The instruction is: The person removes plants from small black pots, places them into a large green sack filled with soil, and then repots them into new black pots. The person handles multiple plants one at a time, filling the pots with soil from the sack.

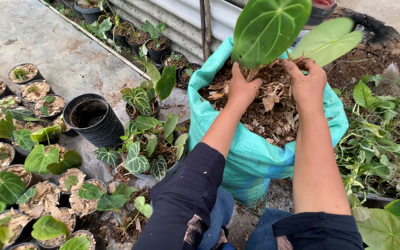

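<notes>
plant: young plant [270, 32] with two big heart-shaped leaves, upper centre of frame, root end buried in a clump of brown bark and leaf mix between both hands.
axis: stems run roughly vertical in frame, leaves toward the top edge, root clump at the hands.
left hand: left hand [242, 88] cupped against the left side of the clump, fingers curled into the mix; grasping clump and stem base.
right hand: right hand [305, 81] pressed on the right side of the clump, fingers bent over it; same grasp, opposite side.
nearer hand: about equal; both touch the clump, left sits a bit lower in frame.
sack: teal woven sack [241, 153], mouth open, filled with the same brown mix; hands and clump sit right over the opening, centre of frame.
pots: stack of empty black pots [96, 121], left of centre, well apart from the hands.
seedlings: potted veined-leaf plants [140, 153] between stack and sack; more filled small pots along the left edge and lower left.
right side: loose green cuttings [385, 139] piled at right edge.
obstructions: sack rim and seedlings crowd the path leftward to the pot stack.
background: corrugated sheet [181, 18] upper centre.
</notes>
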